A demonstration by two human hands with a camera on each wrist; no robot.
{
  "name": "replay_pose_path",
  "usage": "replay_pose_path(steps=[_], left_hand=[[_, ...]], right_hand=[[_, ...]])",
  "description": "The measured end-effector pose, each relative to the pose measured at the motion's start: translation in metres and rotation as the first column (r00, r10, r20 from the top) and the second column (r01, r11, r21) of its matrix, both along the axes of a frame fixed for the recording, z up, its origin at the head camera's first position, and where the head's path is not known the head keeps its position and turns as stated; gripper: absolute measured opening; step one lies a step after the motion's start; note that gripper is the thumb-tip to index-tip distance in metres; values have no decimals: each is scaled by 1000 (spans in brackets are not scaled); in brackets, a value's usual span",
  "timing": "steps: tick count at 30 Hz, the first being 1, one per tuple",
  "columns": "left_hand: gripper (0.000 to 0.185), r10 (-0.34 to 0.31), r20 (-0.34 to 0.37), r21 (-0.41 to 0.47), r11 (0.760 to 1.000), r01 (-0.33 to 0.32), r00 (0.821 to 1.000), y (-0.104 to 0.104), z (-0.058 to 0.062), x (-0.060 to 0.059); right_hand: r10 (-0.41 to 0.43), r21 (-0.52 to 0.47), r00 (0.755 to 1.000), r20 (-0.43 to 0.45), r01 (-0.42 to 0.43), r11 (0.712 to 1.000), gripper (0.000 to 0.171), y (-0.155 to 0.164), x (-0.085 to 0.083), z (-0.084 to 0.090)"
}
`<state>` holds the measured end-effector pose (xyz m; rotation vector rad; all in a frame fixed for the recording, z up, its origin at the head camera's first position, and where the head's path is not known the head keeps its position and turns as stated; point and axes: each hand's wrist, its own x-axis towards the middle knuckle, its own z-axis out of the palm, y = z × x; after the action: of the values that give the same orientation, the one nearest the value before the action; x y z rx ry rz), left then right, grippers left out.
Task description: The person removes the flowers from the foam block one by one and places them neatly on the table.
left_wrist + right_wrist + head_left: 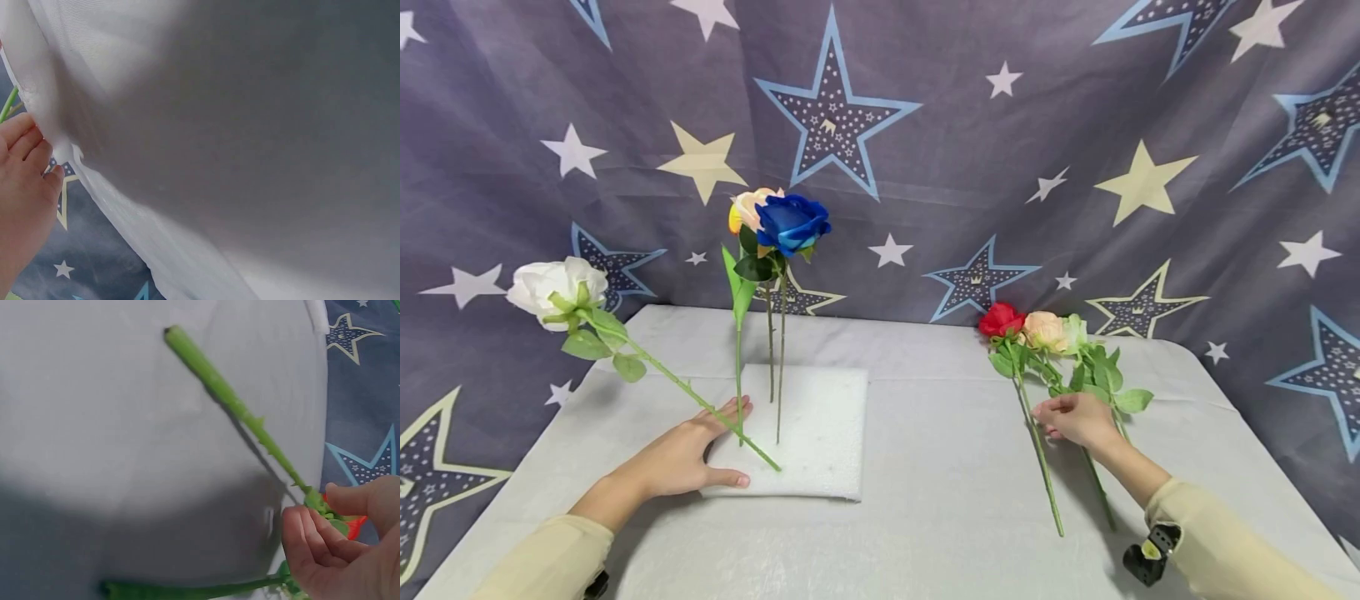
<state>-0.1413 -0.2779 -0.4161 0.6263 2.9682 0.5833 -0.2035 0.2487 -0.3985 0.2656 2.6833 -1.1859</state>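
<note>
- The white rose (pixel 561 292) leans with its bloom towards 10 o'clock; its stem runs towards 4, the lower end at the foam block (pixel 823 417).
- The left hand (pixel 688 458) rests with thumb and fingers spread at the block's left edge, holding no stem, well apart from the red rose.
- The blue rose (pixel 793 223) stands upright at the block, near 2 o'clock from that hand.
- The red rose (pixel 1002 320) lies on the counter (pixel 925 467), its long axis running from between 11 and 12 o'clock at the bloom to between 5 and 6 at the stem end.
- The right hand (pixel 1078 419) is clearly nearer: the stem passes at 9 o'clock, beside its bent fingertips, with the bloom near 11. I cannot tell whether this grip pinches the stem. The block also lies at 9, so bringing the rose there would probably mean turning the stem end downward.
- The peach rose (pixel 1043 331) lies at 11 o'clock from this hand, the pale green flower (pixel 1075 332) at 12.
</note>
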Motion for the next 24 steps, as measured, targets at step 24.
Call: replay_pose_path(steps=[24], left_hand=[[102,13,10,0,1000,-13,1000,1,2,1]], right_hand=[[142,-46,957,-253,-159,986,28,-93,-23,20]])
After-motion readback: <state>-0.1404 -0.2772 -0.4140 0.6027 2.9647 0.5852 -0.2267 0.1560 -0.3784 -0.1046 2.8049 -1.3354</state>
